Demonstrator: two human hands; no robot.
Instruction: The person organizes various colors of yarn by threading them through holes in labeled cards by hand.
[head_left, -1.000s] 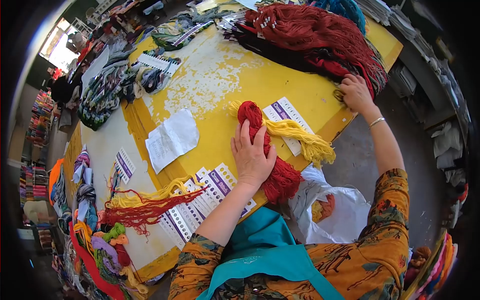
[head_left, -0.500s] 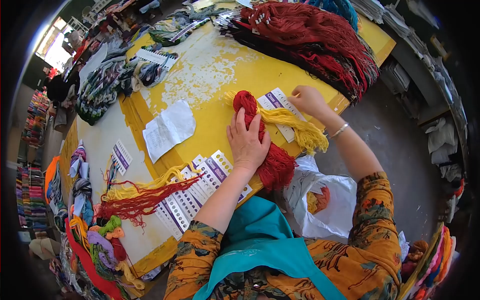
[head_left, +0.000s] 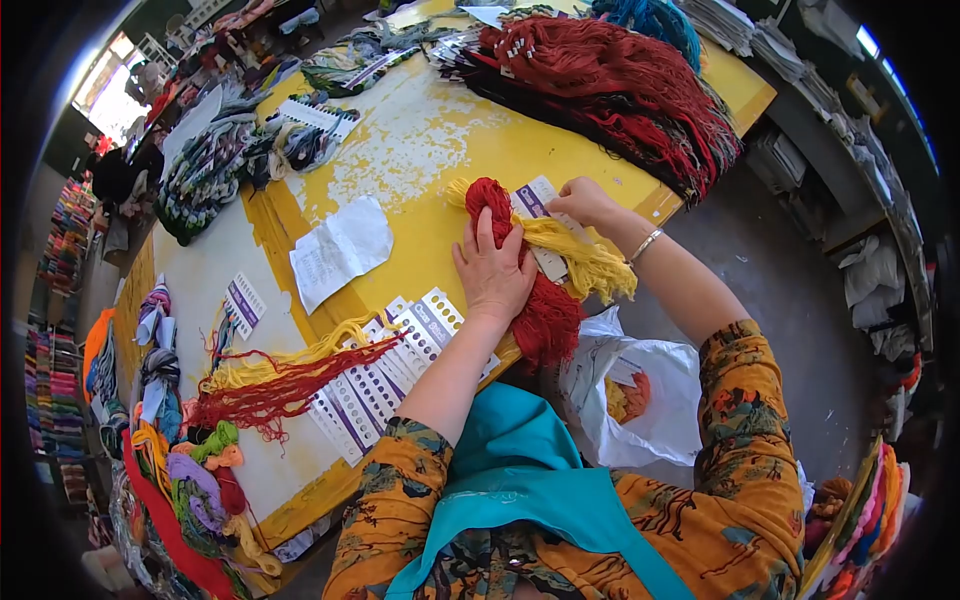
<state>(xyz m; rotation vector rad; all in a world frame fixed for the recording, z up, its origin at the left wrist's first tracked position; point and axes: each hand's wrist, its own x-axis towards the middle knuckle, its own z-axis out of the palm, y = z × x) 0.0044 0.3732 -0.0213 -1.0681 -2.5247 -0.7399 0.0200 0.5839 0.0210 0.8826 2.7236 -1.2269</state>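
My left hand lies over a red skein of yarn, fingers spread and pressing it to the yellow table top. A yellow skein crosses beneath the red one, its loose end hanging toward the table edge. Under both skeins sits a white card with a purple band, partly covered. Beside that card's upper right is my right hand, thumb and fingers pinched together at its edge; anything between them is hidden.
Several punched cards overlap left of my forearm, near red and yellow strands. A crumpled paper lies on the table. A large dark-red yarn bundle sits at the back. Below the edge stands a white bag with yarn inside.
My right hand has moved left to the card, its fingertips now by the purple band. My left hand stays on the red skein. The view has shifted slightly.
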